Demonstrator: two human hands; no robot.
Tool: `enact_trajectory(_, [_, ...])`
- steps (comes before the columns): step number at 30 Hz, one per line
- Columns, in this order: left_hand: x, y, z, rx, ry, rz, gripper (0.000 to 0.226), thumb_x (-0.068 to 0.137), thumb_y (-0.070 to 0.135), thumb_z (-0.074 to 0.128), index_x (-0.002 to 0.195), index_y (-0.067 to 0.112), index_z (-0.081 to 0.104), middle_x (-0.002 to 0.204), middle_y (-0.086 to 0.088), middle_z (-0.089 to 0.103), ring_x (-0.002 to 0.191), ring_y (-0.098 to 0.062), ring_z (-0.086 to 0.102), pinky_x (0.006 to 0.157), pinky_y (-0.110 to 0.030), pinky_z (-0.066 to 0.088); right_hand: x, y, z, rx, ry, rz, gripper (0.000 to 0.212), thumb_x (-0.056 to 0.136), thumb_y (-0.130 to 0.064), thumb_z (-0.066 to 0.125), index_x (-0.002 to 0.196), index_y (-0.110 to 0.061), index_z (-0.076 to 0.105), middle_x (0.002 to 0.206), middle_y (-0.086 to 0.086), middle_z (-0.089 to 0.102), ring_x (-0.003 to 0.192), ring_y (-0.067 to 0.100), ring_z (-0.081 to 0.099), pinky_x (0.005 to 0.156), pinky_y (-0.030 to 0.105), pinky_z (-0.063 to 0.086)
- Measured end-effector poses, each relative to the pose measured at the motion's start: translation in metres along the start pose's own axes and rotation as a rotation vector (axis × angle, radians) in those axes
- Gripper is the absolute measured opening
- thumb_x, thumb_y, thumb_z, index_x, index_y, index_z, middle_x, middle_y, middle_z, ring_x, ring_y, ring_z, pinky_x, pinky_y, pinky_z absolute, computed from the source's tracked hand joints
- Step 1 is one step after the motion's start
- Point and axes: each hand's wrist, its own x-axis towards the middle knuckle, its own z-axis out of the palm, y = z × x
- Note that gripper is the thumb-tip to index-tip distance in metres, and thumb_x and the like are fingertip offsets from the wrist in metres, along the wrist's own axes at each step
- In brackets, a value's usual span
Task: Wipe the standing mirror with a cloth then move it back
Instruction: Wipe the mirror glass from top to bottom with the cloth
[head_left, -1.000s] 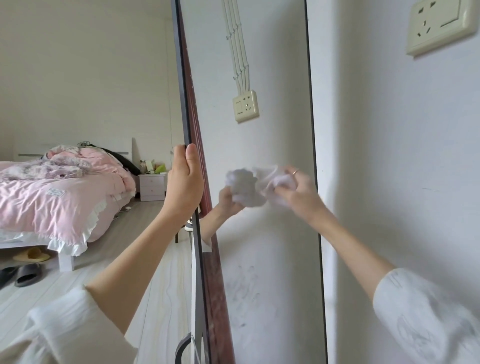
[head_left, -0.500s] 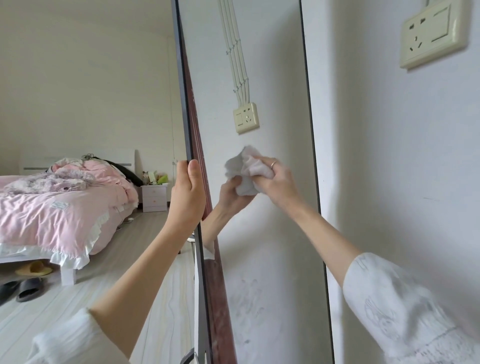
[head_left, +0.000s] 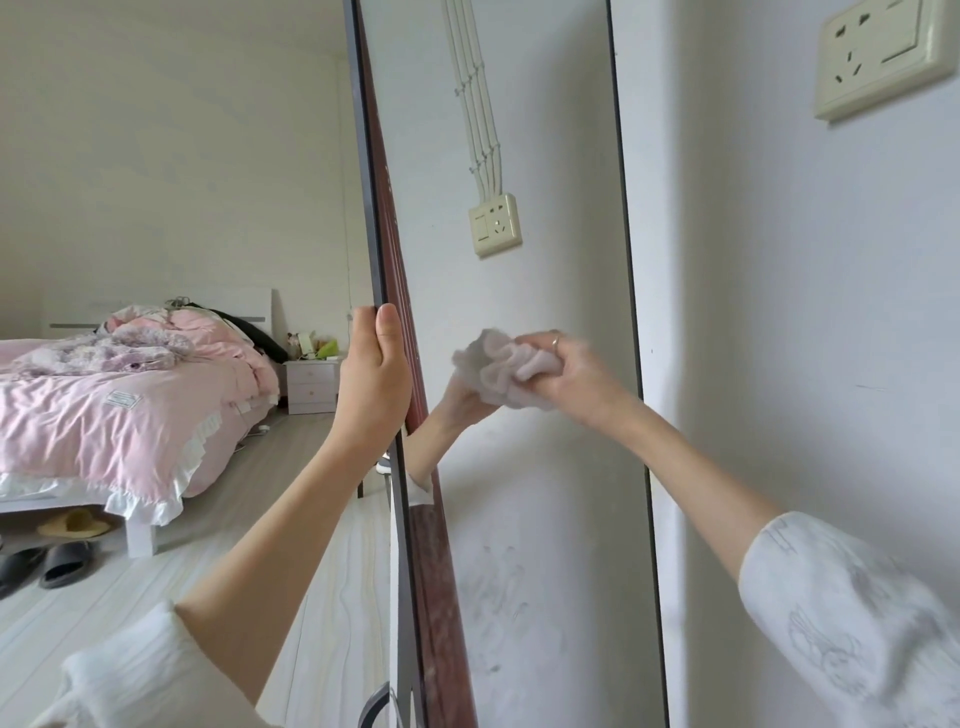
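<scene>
The tall standing mirror (head_left: 545, 156) with a thin dark frame stands in front of me, close to the wall on the right. My left hand (head_left: 371, 384) grips its left edge at mid height, thumb on the front. My right hand (head_left: 569, 379) holds a crumpled white cloth (head_left: 498, 369) pressed against the glass near the middle. The glass reflects the hand, the cloth and a wall socket. Smudges show on the lower glass (head_left: 498, 592).
A white wall with a socket (head_left: 883, 52) lies right behind the mirror's right edge. To the left is a bed with pink bedding (head_left: 104, 405), a small nightstand (head_left: 311, 387), and slippers (head_left: 47, 561) on the pale wood floor.
My right hand with the cloth slid left and up from the mirror's right edge, then came back down a little. My left hand keeps the same grip on the frame.
</scene>
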Motion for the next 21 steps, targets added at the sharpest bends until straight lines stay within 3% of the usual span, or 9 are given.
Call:
enact_trajectory(2, [-0.001,0.000,0.001,-0.003,-0.005,0.001,0.031,0.101,0.033,0.021,0.072,0.025,0.030,0.063,0.003,0.031,0.045,0.005,0.036,0.056,-0.023,0.031,0.011,0.003,-0.011,0.035,0.179,0.018,0.023,0.079,0.004,0.063,0.089,-0.017,0.059,0.087,-0.001,0.058,0.074,0.002,0.056,0.056,0.003,0.042])
enact_trajectory(4, [0.000,-0.001,0.001,-0.012,-0.008,0.014,0.031,0.101,0.033,0.022,0.071,0.026,0.030,0.063,0.003,0.031,0.046,0.005,0.035,0.055,-0.022,0.031,0.020,0.012,-0.023,0.056,0.362,0.104,0.024,0.077,0.004,0.061,0.072,-0.019,0.058,0.075,-0.007,0.058,0.067,-0.003,0.055,0.052,0.004,0.040])
enact_trajectory(7, [0.000,-0.003,0.002,-0.014,0.001,0.044,0.031,0.101,0.032,0.022,0.072,0.026,0.030,0.062,0.004,0.030,0.046,0.004,0.036,0.049,-0.014,0.030,0.033,0.031,-0.034,0.090,0.534,0.360,0.012,0.077,-0.001,0.060,0.083,-0.011,0.063,0.086,0.002,0.062,0.081,0.017,0.059,0.065,0.020,0.044])
enact_trajectory(10, [-0.002,-0.002,0.004,-0.048,0.009,0.074,0.031,0.101,0.029,0.023,0.072,0.023,0.030,0.061,0.004,0.029,0.045,0.004,0.039,0.048,-0.008,0.034,0.048,0.027,-0.030,0.134,0.631,0.361,0.017,0.077,0.002,0.052,0.071,-0.013,0.058,0.082,0.003,0.059,0.079,0.020,0.056,0.059,0.016,0.043])
enact_trajectory(14, [-0.002,-0.004,0.005,-0.059,0.014,0.085,0.031,0.101,0.029,0.022,0.072,0.023,0.029,0.061,0.004,0.028,0.046,0.004,0.039,0.049,-0.008,0.034,0.064,0.008,-0.020,0.143,0.603,0.281,0.013,0.078,-0.008,0.053,0.090,-0.008,0.058,0.090,0.006,0.059,0.084,0.023,0.058,0.067,0.025,0.044])
enact_trajectory(16, [-0.002,-0.005,0.005,-0.080,0.005,0.070,0.031,0.101,0.029,0.022,0.072,0.022,0.029,0.060,0.004,0.029,0.045,0.007,0.041,0.049,-0.006,0.034,0.063,-0.005,-0.010,0.153,0.544,0.158,0.005,0.079,-0.008,0.056,0.078,-0.012,0.058,0.080,0.004,0.059,0.076,0.020,0.057,0.060,0.024,0.044])
enact_trajectory(18, [-0.002,-0.004,0.004,-0.106,-0.020,0.040,0.030,0.101,0.029,0.021,0.073,0.022,0.029,0.061,0.006,0.029,0.044,0.010,0.041,0.049,-0.003,0.034,0.056,-0.015,0.006,0.111,0.491,0.017,0.015,0.079,-0.005,0.060,0.070,-0.017,0.057,0.078,0.006,0.060,0.075,0.019,0.057,0.064,0.027,0.046])
enact_trajectory(21, [0.001,-0.007,0.001,-0.136,-0.067,0.000,0.029,0.101,0.032,0.020,0.074,0.024,0.029,0.070,0.008,0.028,0.048,0.011,0.036,0.054,-0.001,0.033,0.028,-0.020,0.035,0.117,0.332,-0.111,0.021,0.079,-0.007,0.067,0.080,-0.026,0.061,0.094,0.006,0.060,0.085,0.015,0.059,0.075,0.021,0.047])
